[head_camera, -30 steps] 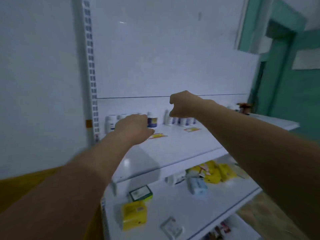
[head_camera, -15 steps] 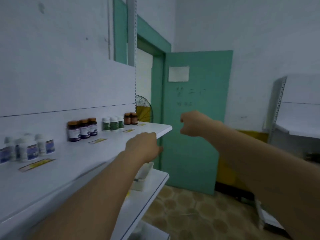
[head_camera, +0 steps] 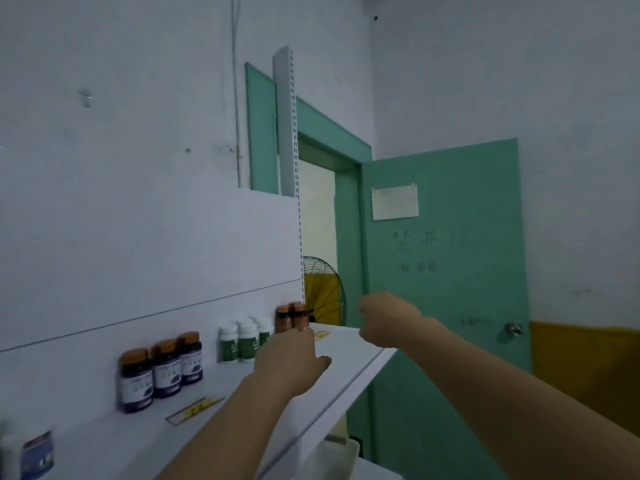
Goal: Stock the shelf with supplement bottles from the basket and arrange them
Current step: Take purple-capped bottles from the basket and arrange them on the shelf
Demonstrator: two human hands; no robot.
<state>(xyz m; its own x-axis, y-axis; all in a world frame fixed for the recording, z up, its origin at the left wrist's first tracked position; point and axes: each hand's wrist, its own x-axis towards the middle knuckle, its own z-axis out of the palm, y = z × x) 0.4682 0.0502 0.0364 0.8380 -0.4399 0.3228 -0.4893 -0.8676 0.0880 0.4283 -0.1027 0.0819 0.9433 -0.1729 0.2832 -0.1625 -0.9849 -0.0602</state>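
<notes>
Looking now along the right end of the long white metal shelf board (head_camera: 349, 344), not at its left part as one second ago; swung to the right in that short time, with both arms carried along. In the middle of the frame, reaching forward over the board with the left hand (head_camera: 291, 362), fingers stretched out, thumb apart, gripping nothing, fingertips just beside the small brown glass bottles (head_camera: 290, 318) at the far end; impossible to tell whether touching them. To the right of it, raised near the shelf corner and in front of the green wooden door (head_camera: 450, 271), the right hand (head_camera: 388, 320), fingers curled under and palm hidden, so impossible to tell whether holding something small. Already standing in groups against the back panel: three dark bottles with orange-brown caps (head_camera: 166, 368) left of centre, then white bottles with green labels (head_camera: 247, 341), then the brown ones; in the lower left corner, blurred, a white bottle with a blue label (head_camera: 36, 452). No basket anywhere in view. Judging from this: these groups stocked, and probably now at the arranging step, about to straighten the last group at the right end.
</notes>
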